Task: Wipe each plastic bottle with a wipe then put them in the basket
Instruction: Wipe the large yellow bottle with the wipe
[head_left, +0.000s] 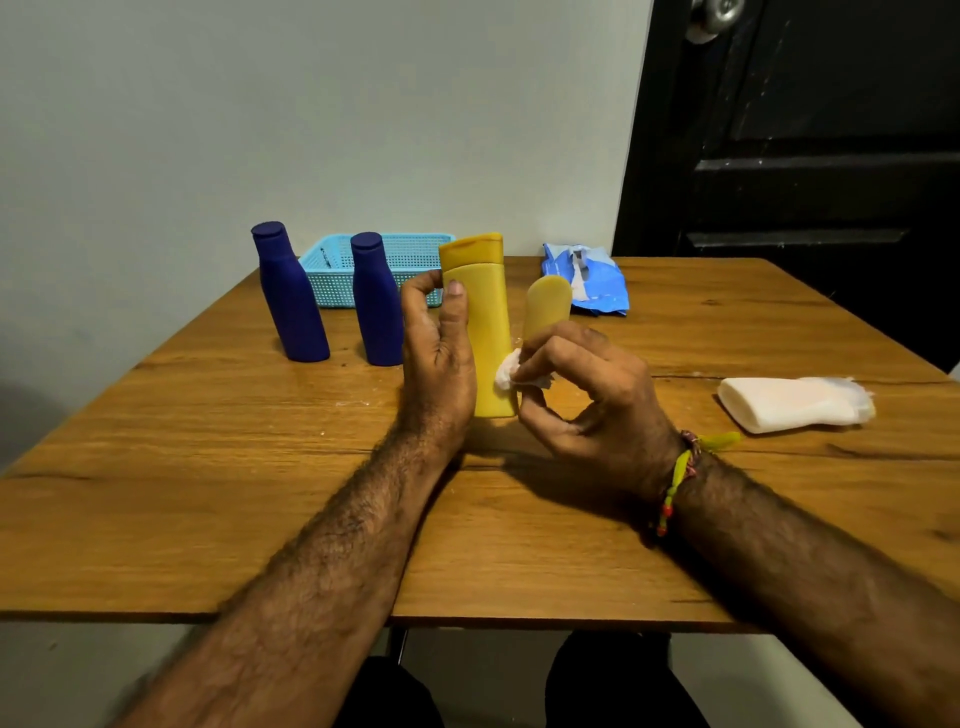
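— What's nearest to you?

— Two bare forearms coming in over the near edge of the wooden table (208, 519). The right wrist wears a beaded thread band (675, 483) in yellow and red.

— And the hands?

— The left hand (439, 353) is curled round a yellow bottle (485, 322), thumb on its front, fingers wrapped behind. The bottle stands upright on its base in the middle of the table, its darker cap at the top.

— The right one?

— The right hand (587, 389) pinches a small crumpled white wipe (511, 374) between thumb and fingertips and presses it to the lower right side of that bottle.

— Anything behind it?

— A second yellow bottle (545, 306) just past the right knuckles; only its rounded upper part shows, so I cannot tell how it stands.

— Off to the sides?

— On the right, well apart from the hands, a white bottle (789, 402) lies flat. On the left two dark blue bottles (293, 296) (376, 301) stand upright, side by side, not touching.

— The basket?

— A light blue mesh basket (332, 275) sits at the far edge behind the blue ones, against the pale wall (311, 104). I cannot see anything in it from here.

— Farther still?

— A blue pack of wipes (587, 280) at the far edge to the right, its flap open, and beyond it a dark door (805, 156).
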